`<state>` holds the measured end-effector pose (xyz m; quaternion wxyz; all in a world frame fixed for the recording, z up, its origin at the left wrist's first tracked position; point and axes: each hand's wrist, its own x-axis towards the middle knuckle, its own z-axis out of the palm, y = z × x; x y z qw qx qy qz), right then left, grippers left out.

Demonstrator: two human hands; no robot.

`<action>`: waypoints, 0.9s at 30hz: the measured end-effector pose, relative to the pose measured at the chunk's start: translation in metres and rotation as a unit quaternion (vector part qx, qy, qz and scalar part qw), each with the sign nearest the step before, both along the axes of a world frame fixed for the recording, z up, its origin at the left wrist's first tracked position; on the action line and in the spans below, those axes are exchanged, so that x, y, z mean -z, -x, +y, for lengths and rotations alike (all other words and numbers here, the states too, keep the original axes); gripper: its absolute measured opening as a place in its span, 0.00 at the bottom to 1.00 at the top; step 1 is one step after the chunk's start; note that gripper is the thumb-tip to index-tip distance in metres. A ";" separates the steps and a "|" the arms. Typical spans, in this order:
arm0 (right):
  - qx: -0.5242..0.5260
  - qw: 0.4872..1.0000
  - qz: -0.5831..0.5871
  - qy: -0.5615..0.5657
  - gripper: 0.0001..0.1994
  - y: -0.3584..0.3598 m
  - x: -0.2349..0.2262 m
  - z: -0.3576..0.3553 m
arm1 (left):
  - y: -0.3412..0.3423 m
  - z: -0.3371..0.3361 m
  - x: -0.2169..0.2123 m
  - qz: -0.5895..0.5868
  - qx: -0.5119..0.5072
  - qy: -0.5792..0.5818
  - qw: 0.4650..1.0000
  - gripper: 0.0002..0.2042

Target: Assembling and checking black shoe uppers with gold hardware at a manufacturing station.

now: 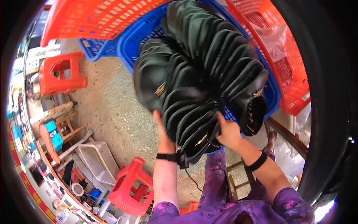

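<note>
Rows of nested black, shiny pieces shaped like shoe uppers (227,56), some with small gold emblems, heap over a blue plastic basket (126,48). My left hand (165,136) is closed against the left side of the near bundle of uppers (186,112), thumb up and most fingers hidden. On the bundle's right side, my right hand (229,132) grips with its thumb laid on the edges; its fingers are partly hidden underneath. The bundle hangs over the basket's near left edge, between both hands. Each wrist wears a black band.
Red-orange crates (108,18) stand at the far left and right of the basket, the right crate (285,71) holding clear plastic. Red stools (132,190) stand on the left, near a grey bin (97,160) and a cluttered workbench (48,160). A dark metal bar (289,134) runs at the right.
</note>
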<state>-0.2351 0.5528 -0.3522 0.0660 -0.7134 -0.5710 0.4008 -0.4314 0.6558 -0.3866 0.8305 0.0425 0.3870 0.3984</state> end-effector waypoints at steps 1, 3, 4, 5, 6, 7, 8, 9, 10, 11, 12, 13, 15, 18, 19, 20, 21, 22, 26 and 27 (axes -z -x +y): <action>-0.018 0.999 0.019 -0.035 0.42 0.002 -0.003 -0.008 | -0.003 -0.005 0.008 -0.006 0.012 0.013 1.000 0.38; -0.079 0.994 0.038 -0.062 0.45 0.008 -0.009 -0.029 | -0.017 -0.026 0.025 -0.031 0.034 0.044 0.998 0.38; -0.093 0.990 0.054 -0.092 0.45 0.020 -0.018 -0.034 | -0.016 -0.026 0.019 -0.029 0.041 0.048 0.998 0.38; -0.105 0.983 0.045 -0.141 0.45 0.031 -0.023 -0.037 | -0.015 -0.026 0.013 -0.026 0.046 0.052 0.997 0.38; -0.118 0.975 0.026 -0.186 0.46 0.035 -0.025 -0.039 | -0.017 -0.030 0.013 -0.034 0.053 0.059 0.996 0.38; -0.113 0.976 0.024 -0.183 0.46 0.036 -0.029 -0.038 | -0.019 -0.033 0.013 -0.040 0.058 0.066 0.995 0.38; -0.118 0.977 0.056 -0.169 0.46 0.035 -0.037 -0.035 | -0.019 -0.037 0.012 -0.045 0.061 0.073 0.994 0.38; -0.125 0.976 0.090 -0.157 0.46 0.034 -0.041 -0.033 | -0.018 -0.040 0.013 -0.049 0.063 0.078 0.994 0.38; -0.124 0.976 0.091 -0.157 0.46 0.034 -0.043 -0.033 | -0.017 -0.043 0.013 -0.053 0.064 0.082 0.993 0.38; -0.128 0.980 0.086 -0.126 0.47 0.032 -0.044 -0.034 | -0.015 -0.045 0.012 -0.058 0.063 0.087 0.993 0.38; -0.136 0.983 0.079 -0.098 0.47 0.030 -0.045 -0.034 | -0.014 -0.047 0.012 -0.062 0.060 0.086 0.993 0.38; -0.116 0.985 0.072 -0.109 0.46 0.029 -0.045 -0.037 | -0.013 -0.048 0.011 -0.067 0.056 0.086 0.992 0.38; -0.098 0.989 0.067 -0.091 0.45 0.022 -0.050 -0.036 | -0.009 -0.049 0.010 -0.076 0.044 0.083 0.993 0.38; -0.039 0.994 0.029 -0.098 0.42 0.007 -0.045 -0.037 | -0.011 -0.049 0.013 -0.101 0.027 0.072 0.992 0.39; -0.028 0.993 0.010 -0.116 0.42 0.000 -0.041 -0.032 | -0.014 -0.050 0.016 -0.112 0.023 0.069 0.991 0.39; -0.015 0.991 -0.005 -0.132 0.41 -0.004 -0.038 -0.029 | -0.015 -0.051 0.019 -0.119 0.019 0.068 0.990 0.39; -0.016 0.986 -0.040 -0.162 0.43 -0.008 -0.027 -0.026 | -0.017 -0.052 0.023 -0.125 0.016 0.068 0.990 0.39; -0.002 0.985 -0.048 -0.165 0.41 -0.012 -0.025 -0.019 | -0.018 -0.054 0.026 -0.131 0.013 0.070 0.989 0.39; 0.006 0.994 -0.092 -0.063 0.38 -0.025 0.008 -0.001 | -0.027 -0.048 0.037 -0.155 0.007 0.068 0.985 0.39; -0.032 0.988 -0.136 -0.062 0.36 -0.026 0.027 -0.005 | -0.031 -0.047 0.040 -0.159 0.009 0.063 0.985 0.39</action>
